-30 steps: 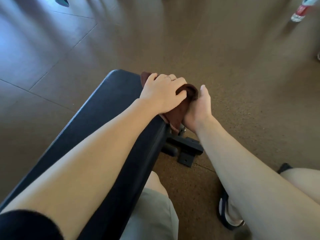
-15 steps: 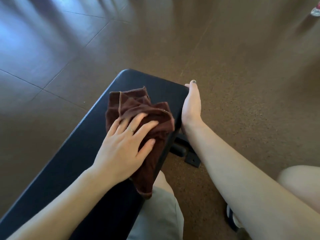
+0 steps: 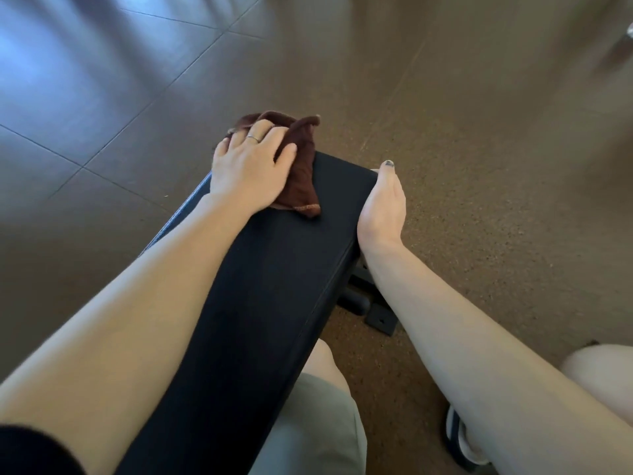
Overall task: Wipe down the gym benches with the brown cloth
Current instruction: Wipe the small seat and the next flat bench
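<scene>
Nearest, lower centre of frame: black bench pad (image 3: 274,303) running up toward frame centre. Right hand (image 3: 383,204) bracing pad's right edge, thumb up, other fingers hidden below edge, probably hooking it. Farther, upper centre: left hand (image 3: 250,169) lying flat, fingers spread, pressing brown cloth (image 3: 301,159) onto far end. Cloth bunching, overhanging end; risking sliding off onto floor (image 3: 479,149), or skipping pad patches under crumpled folds.
</scene>
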`<state>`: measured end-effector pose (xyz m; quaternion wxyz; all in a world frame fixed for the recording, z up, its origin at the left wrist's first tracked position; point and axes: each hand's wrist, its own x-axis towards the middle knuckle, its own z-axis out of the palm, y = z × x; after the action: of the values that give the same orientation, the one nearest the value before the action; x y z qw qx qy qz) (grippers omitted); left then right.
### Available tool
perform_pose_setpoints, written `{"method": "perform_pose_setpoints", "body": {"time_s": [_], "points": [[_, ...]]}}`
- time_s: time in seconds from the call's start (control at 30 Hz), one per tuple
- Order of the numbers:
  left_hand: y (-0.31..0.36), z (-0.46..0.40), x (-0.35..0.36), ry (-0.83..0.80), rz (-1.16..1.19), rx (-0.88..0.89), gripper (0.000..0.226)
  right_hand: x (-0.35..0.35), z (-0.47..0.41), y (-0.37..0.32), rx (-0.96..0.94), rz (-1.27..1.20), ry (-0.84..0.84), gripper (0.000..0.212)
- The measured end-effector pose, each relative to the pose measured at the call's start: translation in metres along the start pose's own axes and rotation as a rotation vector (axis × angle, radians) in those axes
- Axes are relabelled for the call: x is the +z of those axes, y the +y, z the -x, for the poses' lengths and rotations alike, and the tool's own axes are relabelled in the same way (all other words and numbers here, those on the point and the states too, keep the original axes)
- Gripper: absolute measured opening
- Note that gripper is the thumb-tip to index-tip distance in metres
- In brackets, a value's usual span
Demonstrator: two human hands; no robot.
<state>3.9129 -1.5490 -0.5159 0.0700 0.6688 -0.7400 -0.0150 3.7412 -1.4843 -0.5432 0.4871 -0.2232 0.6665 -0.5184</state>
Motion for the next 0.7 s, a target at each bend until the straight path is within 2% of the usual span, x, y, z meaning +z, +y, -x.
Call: {"method": "perform_pose_setpoints", "body": {"time_s": [0.1, 0.2, 0.4, 0.47, 0.6, 0.7], "points": [[-0.017, 0.005, -0.007, -0.021, 0.098, -0.212, 0.044, -0.001, 0.002, 0.0, -0.011, 0.024, -0.007, 0.055], [-0.029, 0.02, -0.013, -0.016, 0.121, -0.375, 0.042, -0.004, 0.002, 0.0, -0.036, 0.036, -0.011, 0.05], [-0.004, 0.052, -0.018, 0.178, -0.034, -0.27, 0.027, -0.013, 0.005, -0.01, -0.013, 0.161, -0.103, 0.042], [0.009, 0.068, -0.027, 0.186, -0.073, -0.208, 0.024, -0.021, 0.007, -0.025, 0.051, 0.261, -0.18, 0.047], [0.064, 0.103, -0.048, 0.06, -0.005, -0.115, 0.022, -0.044, 0.017, -0.076, 0.159, 0.432, -0.295, 0.059], [0.1, 0.09, -0.085, -0.188, 0.315, -0.246, 0.032, -0.071, 0.034, -0.133, 0.118, 0.479, -0.315, 0.056]]}}
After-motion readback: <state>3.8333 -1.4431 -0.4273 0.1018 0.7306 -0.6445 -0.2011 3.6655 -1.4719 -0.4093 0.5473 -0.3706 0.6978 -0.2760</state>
